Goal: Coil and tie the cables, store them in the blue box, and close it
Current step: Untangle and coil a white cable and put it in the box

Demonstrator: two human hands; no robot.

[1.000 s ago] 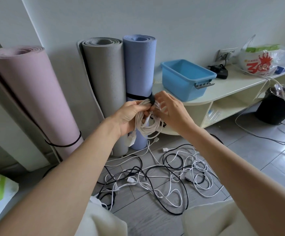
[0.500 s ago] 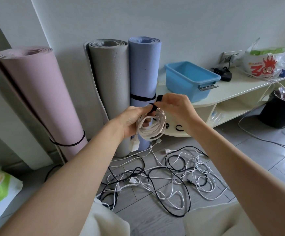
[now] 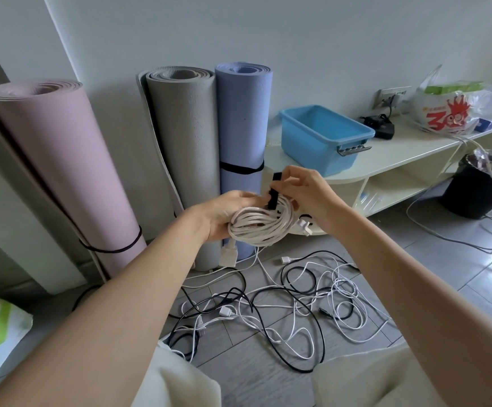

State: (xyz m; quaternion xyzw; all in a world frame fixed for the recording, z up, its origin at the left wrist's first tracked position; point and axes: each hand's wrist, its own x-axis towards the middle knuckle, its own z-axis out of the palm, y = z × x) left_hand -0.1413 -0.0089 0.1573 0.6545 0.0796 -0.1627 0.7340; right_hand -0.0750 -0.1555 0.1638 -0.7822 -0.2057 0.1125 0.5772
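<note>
- The left hand is gripping the coiled white cable in the air above the floor; the right hand is pinching a black strap at the coil's top.
- Tying appears underway; next, the strap needs cinching, then the coil goes into the open blue box on the counter.

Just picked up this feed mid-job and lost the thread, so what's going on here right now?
A person is bundling a coiled white cable. The left hand grips the coil while the right hand pulls a black strap up around it to tie it. The blue box sits open and looks empty on the low shelf unit; no lid is in view. A tangle of black and white cables lies loose on the floor.
</note>
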